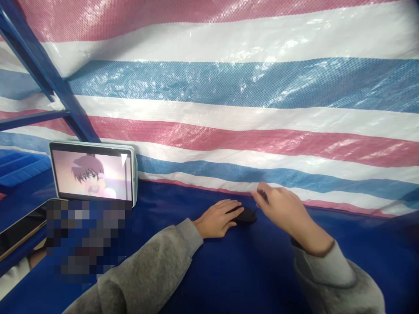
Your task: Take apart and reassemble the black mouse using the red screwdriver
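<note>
A black, rounded computer mouse (247,215) lies on the blue surface. Over its left part rests my left hand (220,218), with fingers laid across it and holding it down. At the mouse's right end, my right hand (278,205) is closed in a pinch, slightly above the surface. Between those fingers shows a bit of a thin dark-and-red tool (257,206). Most of it is hidden by the hand, and its exact kind cannot be made out.
A tablet (93,172) in a pale case stands at left, playing a cartoon. Beside it lies a phone (22,229); a blurred-out patch covers things nearby. Striped plastic sheeting (229,83) hangs behind the blue tabletop (229,279). A blue metal frame (49,78) rises at left.
</note>
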The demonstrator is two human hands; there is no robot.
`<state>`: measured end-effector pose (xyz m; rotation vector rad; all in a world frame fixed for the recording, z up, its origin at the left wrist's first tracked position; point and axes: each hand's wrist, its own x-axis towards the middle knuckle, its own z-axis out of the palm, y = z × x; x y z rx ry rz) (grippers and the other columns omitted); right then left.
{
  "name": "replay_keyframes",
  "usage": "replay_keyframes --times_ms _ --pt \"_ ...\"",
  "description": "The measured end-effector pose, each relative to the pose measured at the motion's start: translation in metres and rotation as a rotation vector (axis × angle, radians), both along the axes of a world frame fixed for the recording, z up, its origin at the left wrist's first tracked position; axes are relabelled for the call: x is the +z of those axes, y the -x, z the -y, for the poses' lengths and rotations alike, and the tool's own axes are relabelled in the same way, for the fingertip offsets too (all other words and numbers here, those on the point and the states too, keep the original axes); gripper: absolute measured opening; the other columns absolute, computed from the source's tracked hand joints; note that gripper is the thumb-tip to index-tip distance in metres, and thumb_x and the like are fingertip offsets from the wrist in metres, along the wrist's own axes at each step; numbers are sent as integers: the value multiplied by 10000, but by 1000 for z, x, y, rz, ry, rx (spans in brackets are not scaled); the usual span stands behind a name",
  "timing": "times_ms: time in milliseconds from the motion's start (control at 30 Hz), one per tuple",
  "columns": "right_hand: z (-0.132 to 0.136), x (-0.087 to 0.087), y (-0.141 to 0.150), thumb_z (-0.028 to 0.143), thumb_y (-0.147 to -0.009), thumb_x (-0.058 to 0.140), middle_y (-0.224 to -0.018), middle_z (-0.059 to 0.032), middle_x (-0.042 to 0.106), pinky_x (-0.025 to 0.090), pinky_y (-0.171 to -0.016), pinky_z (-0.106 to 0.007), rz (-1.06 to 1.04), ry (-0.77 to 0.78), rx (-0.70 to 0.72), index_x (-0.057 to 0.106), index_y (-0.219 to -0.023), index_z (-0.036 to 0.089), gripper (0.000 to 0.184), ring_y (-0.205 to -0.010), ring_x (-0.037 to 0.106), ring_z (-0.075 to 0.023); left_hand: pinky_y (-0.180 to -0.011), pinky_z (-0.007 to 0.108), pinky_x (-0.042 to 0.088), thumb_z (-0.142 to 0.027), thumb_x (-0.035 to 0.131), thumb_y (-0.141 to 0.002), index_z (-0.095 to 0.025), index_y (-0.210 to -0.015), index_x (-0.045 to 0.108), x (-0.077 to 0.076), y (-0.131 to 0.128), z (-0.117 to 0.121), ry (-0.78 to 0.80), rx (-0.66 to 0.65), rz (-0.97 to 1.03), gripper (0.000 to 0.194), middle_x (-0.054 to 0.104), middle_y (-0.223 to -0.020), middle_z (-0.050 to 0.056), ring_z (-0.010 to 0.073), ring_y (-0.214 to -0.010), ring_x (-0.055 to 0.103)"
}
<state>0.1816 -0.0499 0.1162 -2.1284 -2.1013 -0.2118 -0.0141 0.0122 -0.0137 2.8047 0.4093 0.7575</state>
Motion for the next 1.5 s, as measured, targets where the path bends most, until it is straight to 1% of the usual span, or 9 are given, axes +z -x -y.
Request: replay_keyframes --times_ms 67,133,300,633,867,1033,1233,1400,1500 --pt "1 2 1 272 -908 422 -739 -29 679 242 -558 -288 -19 -6 18 575 -857 217 171 -639 596 -188 -1165 453 330 -288 499 -973 -173 -1452 394 0 0 0 -1 -2 4 504 456 -1472 133 254 -1381 407" --pt "0 2 0 203 -870 426 -771 -24 676 248 -567 -288 -30 -25 54 566 -849 215 142 -642 582 -171 -1162 459 333 -287 494 -974 -181 -1457 384 -1 0 -1 1 -7 4 507 452 -1475 132 253 -1384 405" --pt "-2 -3 -5 175 -864 419 -765 -15 673 262 -578 -286 -37 -39 107 569 -855 219 157 -644 577 -164 -1161 471 333 -282 497 -970 -187 -1463 373 -1 0 -1 -1 -11 -3 517 448 -1476 134 259 -1382 407" --pt "-2 -4 -11 235 -932 372 -771 -23 694 292 -578 -279 -30 -3 161 578 -880 224 213 -681 616 -174 -1163 475 330 -274 492 -972 -180 -1461 376 0 -1 0 -10 -17 -9 512 443 -1480 141 260 -1385 404" --pt "-3 -7 -10 288 -956 375 -655 -17 685 280 -558 -293 30 -36 138 617 -914 231 252 -603 623 -186 -1171 469 321 -271 501 -967 -181 -1459 382 1 0 0 -7 -13 -16 514 448 -1479 132 258 -1385 405" --pt "-4 -8 -11 382 -960 405 -665 -20 696 326 -582 -284 -13 -22 133 631 -939 242 267 -633 646 -205 -1176 458 316 -280 493 -975 -155 -1440 408 1 0 0 -18 -9 -11 489 451 -1475 139 254 -1386 404" --pt "-4 -11 -12 491 -965 390 -671 -36 699 348 -598 -287 -54 -4 106 637 -982 242 351 -707 680 -233 -1170 472 321 -289 482 -981 -172 -1453 390 0 0 0 -9 -4 -16 495 437 -1488 131 256 -1391 396" --pt "-2 -5 -7 464 -983 344 -692 -47 699 319 -575 -289 -40 31 61 619 -955 228 364 -684 666 -226 -1175 459 316 -287 496 -973 -159 -1442 408 -1 0 0 -3 -4 -10 494 445 -1481 133 256 -1387 399" --pt "-1 -1 -3 373 -977 352 -766 -41 716 311 -582 -293 -52 52 32 590 -959 228 279 -708 659 -223 -1174 450 319 -281 504 -968 -161 -1440 409 0 0 0 8 -6 3 496 451 -1476 132 248 -1381 407"
